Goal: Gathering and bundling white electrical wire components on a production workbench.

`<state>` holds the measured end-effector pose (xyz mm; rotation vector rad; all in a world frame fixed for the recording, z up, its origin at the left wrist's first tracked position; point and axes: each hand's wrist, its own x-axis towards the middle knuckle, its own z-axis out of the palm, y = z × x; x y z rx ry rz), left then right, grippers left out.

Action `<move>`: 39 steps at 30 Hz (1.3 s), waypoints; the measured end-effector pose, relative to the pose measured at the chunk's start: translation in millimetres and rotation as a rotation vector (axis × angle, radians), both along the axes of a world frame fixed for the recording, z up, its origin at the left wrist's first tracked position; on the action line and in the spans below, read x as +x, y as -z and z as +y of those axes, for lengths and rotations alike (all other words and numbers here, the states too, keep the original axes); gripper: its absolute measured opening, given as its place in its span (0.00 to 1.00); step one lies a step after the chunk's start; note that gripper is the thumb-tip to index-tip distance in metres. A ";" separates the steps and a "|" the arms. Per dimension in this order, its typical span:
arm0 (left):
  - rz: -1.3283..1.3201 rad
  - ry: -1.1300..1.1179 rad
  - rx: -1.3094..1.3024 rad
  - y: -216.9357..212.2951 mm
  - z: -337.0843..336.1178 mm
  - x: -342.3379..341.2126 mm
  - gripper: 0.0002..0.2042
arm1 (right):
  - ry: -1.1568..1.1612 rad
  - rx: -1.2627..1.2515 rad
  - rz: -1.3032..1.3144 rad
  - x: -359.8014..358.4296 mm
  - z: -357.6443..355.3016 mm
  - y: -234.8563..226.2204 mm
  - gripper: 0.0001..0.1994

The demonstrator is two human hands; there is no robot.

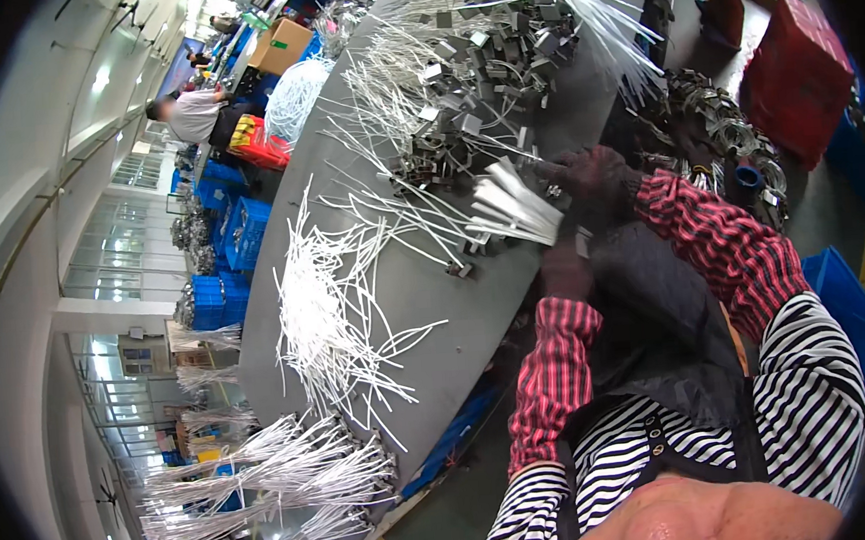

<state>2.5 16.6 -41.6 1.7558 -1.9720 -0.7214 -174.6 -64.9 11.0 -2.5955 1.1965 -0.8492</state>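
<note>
My left hand [567, 269], in a dark glove, is closed around a bundle of white cables [516, 206] that fans out over the table's near edge. Dark-gloved too, my right hand [594, 172] is just beyond it, fingers drawn together at the end of a thin white cable [504, 149]; the exact grip is partly hidden in shadow. Past both hands lies a large heap of small grey metal blocks [488, 60] with white cables attached. A few loose cables with small end pieces [460, 268] lie left of the bundle.
A pile of loose white cables [330, 307] covers the grey table's [430, 371] left part. Bundled cables [296, 470] hang past its left end. Right stand a red bin [798, 79], coiled parts [734, 129] and a blue bin [840, 292]. A person [196, 116] is in the far background.
</note>
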 end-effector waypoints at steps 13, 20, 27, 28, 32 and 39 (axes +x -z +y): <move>0.986 -0.583 0.124 -69.8 -52.5 -40.5 0.14 | 0.044 0.490 -0.365 1.0 115.4 -5.5 0.17; 1.482 -0.992 0.267 -53.2 -50.4 -80.0 0.13 | 0.507 0.795 -0.708 -110.7 237.5 39.6 0.15; 1.776 -0.616 0.269 -39.8 -40.6 -38.7 0.12 | 0.989 0.701 -0.436 -291.3 383.4 135.9 0.11; 1.799 -0.578 0.209 -40.7 -35.0 -38.4 0.12 | 1.048 0.777 -0.438 -309.8 400.3 142.5 0.10; 1.808 -0.661 0.143 -55.7 -23.8 -25.9 0.13 | 1.101 0.764 -0.438 -338.8 435.5 164.8 0.11; 1.723 -0.532 0.022 -82.3 -22.3 -15.0 0.12 | 1.186 0.779 -0.495 -339.5 441.7 180.1 0.13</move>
